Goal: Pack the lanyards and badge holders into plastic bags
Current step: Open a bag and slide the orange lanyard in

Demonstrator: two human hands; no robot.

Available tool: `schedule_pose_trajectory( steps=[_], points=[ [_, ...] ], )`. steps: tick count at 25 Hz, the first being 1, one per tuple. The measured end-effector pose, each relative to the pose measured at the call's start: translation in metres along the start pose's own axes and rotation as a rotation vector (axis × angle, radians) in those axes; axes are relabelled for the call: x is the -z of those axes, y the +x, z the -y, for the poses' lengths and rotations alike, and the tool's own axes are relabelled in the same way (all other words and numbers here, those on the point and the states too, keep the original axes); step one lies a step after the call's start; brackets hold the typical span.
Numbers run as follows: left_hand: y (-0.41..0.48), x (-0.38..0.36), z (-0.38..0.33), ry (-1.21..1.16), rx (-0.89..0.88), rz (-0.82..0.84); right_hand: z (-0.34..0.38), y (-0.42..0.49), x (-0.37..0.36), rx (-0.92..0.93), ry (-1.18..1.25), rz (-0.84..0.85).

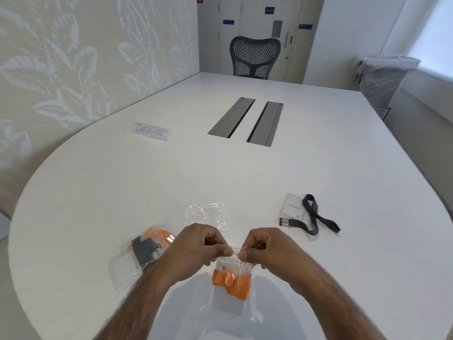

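My left hand (196, 249) and my right hand (267, 251) pinch the top edge of a clear plastic bag (232, 290) just above the table's near edge. Inside it lie an orange lanyard (231, 282) and a white badge holder (229, 263). To the left lies a filled bag (137, 256) with an orange and black lanyard in it. An empty plastic bag (208, 214) lies flat beyond my hands. At the right a black lanyard (316, 217) rests loose across a white badge holder (293, 206).
The white table (245, 168) has two metal cable slots (245, 120) in its middle and a folded "CHECK-IN" card (150, 131) at the left. A black mesh chair (255, 57) stands at the far end. A plastic-wrapped item (382, 79) stands at the right.
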State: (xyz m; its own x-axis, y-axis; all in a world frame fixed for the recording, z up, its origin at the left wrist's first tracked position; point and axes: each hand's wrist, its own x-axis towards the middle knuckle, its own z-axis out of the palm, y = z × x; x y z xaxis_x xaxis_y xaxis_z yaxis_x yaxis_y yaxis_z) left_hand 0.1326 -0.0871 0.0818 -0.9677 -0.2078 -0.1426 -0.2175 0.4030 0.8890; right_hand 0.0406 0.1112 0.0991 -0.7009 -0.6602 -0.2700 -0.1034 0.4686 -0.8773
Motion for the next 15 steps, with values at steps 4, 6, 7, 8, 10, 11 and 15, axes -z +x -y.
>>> schedule_pose_trajectory(
  steps=[4,6,7,8,10,11,15],
  points=[
    [-0.009,0.017,0.023,-0.060,0.211,-0.139,0.007,0.011,-0.033,-0.037,0.053,0.061],
    [-0.012,0.029,0.034,-0.114,0.264,-0.193,0.010,0.015,-0.057,-0.060,0.071,0.100],
    [-0.015,0.034,0.038,-0.120,0.277,-0.219,0.012,0.018,-0.069,-0.070,0.063,0.114],
    [-0.017,0.040,0.041,-0.101,0.283,-0.245,0.013,0.021,-0.079,-0.078,0.051,0.122],
    [-0.020,0.047,0.048,0.008,0.276,-0.301,0.014,0.028,-0.097,-0.095,0.045,0.127],
    [-0.021,0.048,0.053,0.106,0.272,-0.321,0.014,0.030,-0.105,-0.108,0.050,0.123],
    [-0.021,0.039,0.064,0.576,0.253,-0.389,0.009,0.035,-0.140,-0.141,-0.014,0.000]
  ],
)
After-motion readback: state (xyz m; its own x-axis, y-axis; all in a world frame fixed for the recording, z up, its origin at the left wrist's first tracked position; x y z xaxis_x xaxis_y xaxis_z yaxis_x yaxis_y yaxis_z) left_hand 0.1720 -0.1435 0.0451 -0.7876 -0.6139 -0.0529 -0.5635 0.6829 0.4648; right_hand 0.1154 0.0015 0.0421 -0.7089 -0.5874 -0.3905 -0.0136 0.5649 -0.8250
